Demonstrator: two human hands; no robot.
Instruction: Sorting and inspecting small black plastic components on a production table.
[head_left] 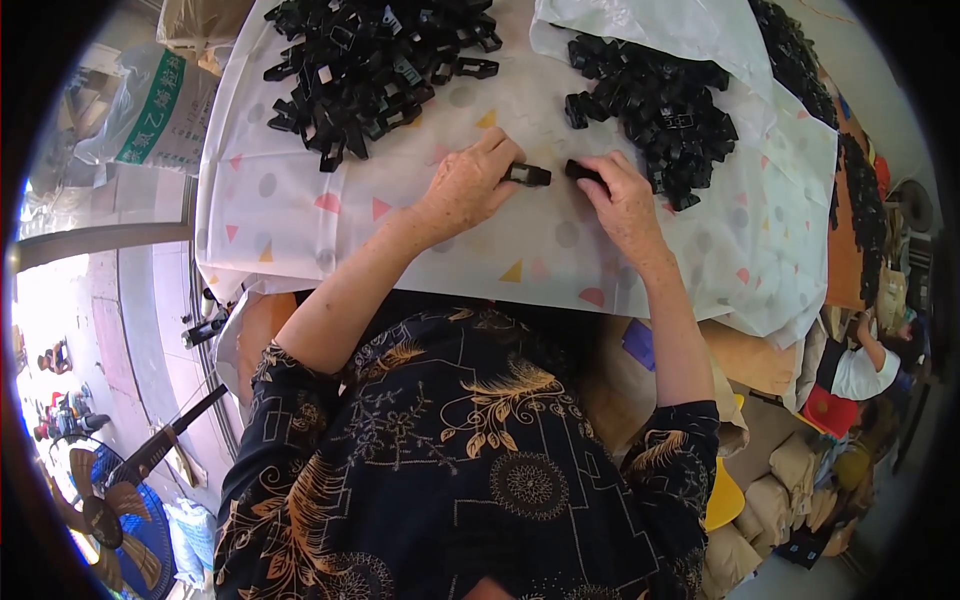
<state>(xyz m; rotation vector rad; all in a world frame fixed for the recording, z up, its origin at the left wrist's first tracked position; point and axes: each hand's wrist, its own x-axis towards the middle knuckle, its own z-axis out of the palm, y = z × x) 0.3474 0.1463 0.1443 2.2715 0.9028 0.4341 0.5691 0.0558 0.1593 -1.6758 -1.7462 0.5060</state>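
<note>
My left hand [474,180] is closed on a small black plastic part [529,175] with a rectangular opening; its free end points right. Just across a narrow gap, my right hand [624,200] pinches another dark piece [584,174], whose shape is mostly hidden by the fingers. Both hands are low over the patterned plastic tablecloth [440,265]. Beyond my left hand lies a large heap of black plastic parts [375,65]. A second heap of black parts [670,110] lies beyond and beside my right hand.
A clear plastic sheet [650,30] partly covers the right heap. More black parts [860,210] line an orange-brown surface at the right. At the left are a printed sack [150,110] and a fan [105,525]. Another person [860,365] sits far right, near brown sacks [770,510].
</note>
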